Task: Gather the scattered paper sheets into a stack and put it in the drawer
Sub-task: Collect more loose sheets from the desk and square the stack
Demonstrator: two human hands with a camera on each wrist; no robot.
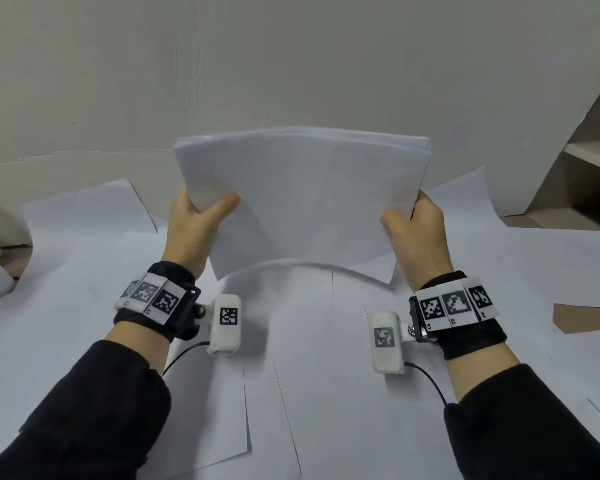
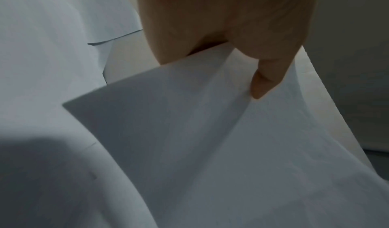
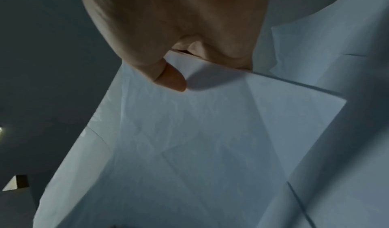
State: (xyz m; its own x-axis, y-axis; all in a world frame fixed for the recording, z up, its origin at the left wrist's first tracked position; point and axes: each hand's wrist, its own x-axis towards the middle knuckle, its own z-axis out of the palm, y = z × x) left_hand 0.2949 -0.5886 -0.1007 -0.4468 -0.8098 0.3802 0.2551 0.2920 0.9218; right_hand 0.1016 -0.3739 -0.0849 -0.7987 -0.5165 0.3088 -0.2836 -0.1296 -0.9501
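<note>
Above the desk (image 1: 84, 306), the stack of paper (image 1: 302, 195) hangs upright between both hands, its lower edge lifted off the loose sheets (image 1: 326, 393) that cover the desk beneath it. By the look of it, this is the squaring-up step: part of the paper is gathered, while many sheets lie scattered under and around the stack, so the gathering is not yet done. No drawer shows in any view. The next move probably calls for tapping the stack's lower edge down on the desk to even it, then laying it aside or adding more sheets.

At the stack's left edge, the left hand (image 1: 194, 226) pinches it, thumb across the front face and fingers (image 2: 267, 80) curled behind. At the stack's right edge, the right hand (image 1: 416, 237) grips likewise, thumb in front and fingers (image 3: 170, 78) wrapped round the back. Right of the stack stands a shelf (image 1: 593, 154), against the wall (image 1: 291, 64).
</note>
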